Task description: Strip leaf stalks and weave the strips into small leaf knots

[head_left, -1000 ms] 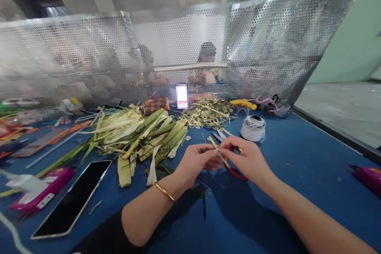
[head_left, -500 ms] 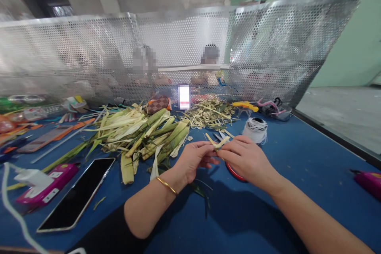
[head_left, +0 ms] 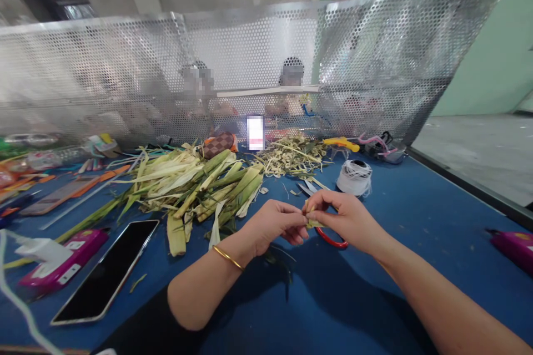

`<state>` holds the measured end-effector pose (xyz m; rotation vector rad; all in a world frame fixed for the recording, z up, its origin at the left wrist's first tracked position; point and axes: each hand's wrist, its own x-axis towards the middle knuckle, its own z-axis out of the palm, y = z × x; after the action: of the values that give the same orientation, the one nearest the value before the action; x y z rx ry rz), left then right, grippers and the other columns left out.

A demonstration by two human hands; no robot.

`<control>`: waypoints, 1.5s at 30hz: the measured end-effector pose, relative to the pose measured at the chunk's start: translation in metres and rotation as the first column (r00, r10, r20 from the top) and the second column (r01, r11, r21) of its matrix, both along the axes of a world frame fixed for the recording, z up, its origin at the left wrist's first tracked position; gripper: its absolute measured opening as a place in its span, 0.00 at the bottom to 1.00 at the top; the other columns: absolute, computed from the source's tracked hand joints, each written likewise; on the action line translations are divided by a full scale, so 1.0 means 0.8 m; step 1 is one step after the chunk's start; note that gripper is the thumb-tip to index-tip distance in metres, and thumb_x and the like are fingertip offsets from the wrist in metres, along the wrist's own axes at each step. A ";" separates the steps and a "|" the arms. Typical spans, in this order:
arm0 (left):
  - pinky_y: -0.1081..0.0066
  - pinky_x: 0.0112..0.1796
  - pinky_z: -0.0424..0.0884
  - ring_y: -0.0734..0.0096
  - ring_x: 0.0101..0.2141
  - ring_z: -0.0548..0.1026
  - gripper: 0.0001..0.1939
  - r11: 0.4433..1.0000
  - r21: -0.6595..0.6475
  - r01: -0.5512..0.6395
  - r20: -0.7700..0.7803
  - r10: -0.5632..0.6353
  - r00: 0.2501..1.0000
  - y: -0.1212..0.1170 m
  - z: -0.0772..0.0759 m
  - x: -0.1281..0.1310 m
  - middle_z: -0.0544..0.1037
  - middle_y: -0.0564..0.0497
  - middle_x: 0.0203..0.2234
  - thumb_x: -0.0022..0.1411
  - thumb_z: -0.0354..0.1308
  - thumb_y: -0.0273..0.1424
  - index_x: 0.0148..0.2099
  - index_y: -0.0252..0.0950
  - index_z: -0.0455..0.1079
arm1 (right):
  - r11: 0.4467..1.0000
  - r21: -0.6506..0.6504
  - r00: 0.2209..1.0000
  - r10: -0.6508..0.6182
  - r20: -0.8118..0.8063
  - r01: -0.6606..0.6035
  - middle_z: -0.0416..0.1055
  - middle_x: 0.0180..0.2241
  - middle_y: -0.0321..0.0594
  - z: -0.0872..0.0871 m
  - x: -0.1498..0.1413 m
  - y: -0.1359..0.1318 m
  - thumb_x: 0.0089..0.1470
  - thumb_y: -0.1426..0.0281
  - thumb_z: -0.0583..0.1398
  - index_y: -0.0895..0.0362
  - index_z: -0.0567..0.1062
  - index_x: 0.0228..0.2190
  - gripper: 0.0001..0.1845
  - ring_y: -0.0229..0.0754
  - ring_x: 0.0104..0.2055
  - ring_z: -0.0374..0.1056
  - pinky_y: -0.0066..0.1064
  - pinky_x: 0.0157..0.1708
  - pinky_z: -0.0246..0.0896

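Both hands meet over the blue table, pinching a small pale strip of corn husk (head_left: 311, 223) between their fingertips. My left hand (head_left: 277, 227), with a gold bangle at the wrist, closes on its left side. From the right, my right hand (head_left: 343, 213) pinches the same strip and covers much of it. Red-handled scissors (head_left: 333, 241) lie just under my right hand, their blades pointing away. Behind that hand stands a spool of white string (head_left: 354, 178). A heap of green and pale corn husks (head_left: 200, 183) spreads to the left of my hands.
A pile of husk scraps (head_left: 293, 156) lies farther back, beside a yellow tool (head_left: 342, 144). At left are a phone (head_left: 106, 272) and a purple power strip (head_left: 70, 263) with a white cable. A perforated metal screen (head_left: 254, 39) stands behind; two people sit beyond it.
The strip's ends, which stuck up in a V above my fingers, are now folded down between them. My right hand has shifted slightly left and curled in closer.
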<state>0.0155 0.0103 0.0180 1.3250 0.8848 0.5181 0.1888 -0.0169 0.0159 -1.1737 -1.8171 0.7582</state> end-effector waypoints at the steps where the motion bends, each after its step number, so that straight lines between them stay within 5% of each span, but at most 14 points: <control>1: 0.74 0.24 0.66 0.77 0.17 0.69 0.07 1.000 0.004 -0.009 0.001 0.009 1.000 0.000 -0.001 0.000 0.74 0.52 0.17 0.45 0.58 0.32 0.21 0.33 0.71 | 1.000 0.000 1.000 -0.019 -0.006 0.019 0.72 0.25 0.36 0.001 -0.001 -0.001 0.48 0.69 0.60 0.55 0.70 0.23 0.05 0.39 0.29 0.67 0.31 0.31 0.62; 5: 0.75 0.21 0.57 0.80 0.16 0.61 0.09 0.997 0.069 -0.045 0.011 0.045 0.999 0.003 -0.003 -0.001 0.66 0.56 0.12 0.45 0.59 0.31 0.17 0.34 0.68 | 0.997 0.003 0.994 -0.075 -0.083 0.075 0.69 0.22 0.32 0.001 -0.005 -0.003 0.45 0.69 0.60 0.54 0.69 0.32 0.08 0.37 0.25 0.64 0.30 0.28 0.61; 8: 0.74 0.26 0.59 0.76 0.23 0.65 0.06 0.991 0.082 -0.110 0.078 0.104 0.991 0.004 -0.006 0.001 0.71 0.54 0.17 0.44 0.62 0.32 0.22 0.34 0.73 | 0.987 -0.013 0.976 -0.163 -0.142 0.163 0.69 0.22 0.33 -0.002 -0.006 -0.002 0.45 0.67 0.60 0.55 0.70 0.32 0.09 0.37 0.25 0.65 0.30 0.27 0.61; 13: 0.67 0.43 0.66 0.67 0.35 0.75 0.15 0.988 -0.062 -0.140 0.270 0.151 0.951 -0.002 -0.015 0.012 0.78 0.48 0.29 0.42 0.68 0.34 0.33 0.32 0.76 | 0.953 -0.075 0.900 -0.303 -0.314 0.295 0.67 0.20 0.32 -0.006 -0.013 -0.002 0.42 0.64 0.63 0.56 0.70 0.26 0.10 0.35 0.21 0.61 0.28 0.21 0.57; 18: 0.64 0.45 0.68 0.69 0.33 0.76 0.18 0.961 -0.144 -0.234 0.380 0.273 0.884 -0.010 -0.019 0.020 0.77 0.50 0.31 0.40 0.71 0.33 0.35 0.33 0.72 | 0.946 -0.118 0.848 -0.324 -0.418 0.303 0.67 0.20 0.32 -0.009 -0.022 -0.003 0.41 0.63 0.65 0.56 0.69 0.25 0.12 0.35 0.20 0.60 0.27 0.20 0.56; 32: 0.66 0.44 0.70 0.74 0.31 0.75 0.17 0.944 -0.236 -0.230 0.389 0.308 0.868 -0.012 -0.014 0.021 0.74 0.54 0.28 0.40 0.70 0.29 0.32 0.34 0.67 | 0.944 0.049 0.903 -0.298 -0.308 0.328 0.68 0.22 0.33 -0.014 -0.023 -0.004 0.46 0.67 0.61 0.55 0.69 0.24 0.06 0.38 0.26 0.63 0.29 0.28 0.59; 37: 0.71 0.40 0.68 0.75 0.30 0.73 0.16 0.946 -0.150 -0.288 0.369 0.324 0.871 -0.012 -0.012 0.020 0.73 0.55 0.26 0.40 0.70 0.28 0.31 0.35 0.67 | 0.928 0.118 0.914 -0.315 -0.256 0.353 0.67 0.23 0.34 -0.017 -0.024 -0.005 0.47 0.69 0.60 0.55 0.68 0.24 0.04 0.38 0.28 0.63 0.30 0.30 0.58; 41: 0.74 0.36 0.67 0.76 0.29 0.72 0.16 0.951 -0.101 -0.293 0.333 0.310 0.891 -0.010 -0.012 0.019 0.73 0.57 0.25 0.40 0.70 0.29 0.31 0.36 0.67 | 0.954 0.031 0.908 -0.272 -0.320 0.297 0.66 0.21 0.32 -0.014 -0.022 -0.004 0.44 0.69 0.61 0.54 0.68 0.23 0.06 0.38 0.26 0.61 0.30 0.28 0.57; 45: 0.72 0.38 0.68 0.74 0.29 0.74 0.15 0.960 -0.109 -0.258 0.326 0.280 0.903 -0.009 -0.013 0.019 0.74 0.55 0.24 0.39 0.70 0.29 0.30 0.35 0.68 | 0.963 -0.233 0.841 -0.239 -0.486 0.139 0.63 0.18 0.30 -0.017 -0.020 0.000 0.41 0.65 0.64 0.55 0.68 0.22 0.10 0.36 0.22 0.60 0.29 0.24 0.55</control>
<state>0.0308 0.0033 0.0077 1.0178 0.7915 0.8994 0.1731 -0.0172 0.0021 -1.1180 -1.1881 1.0294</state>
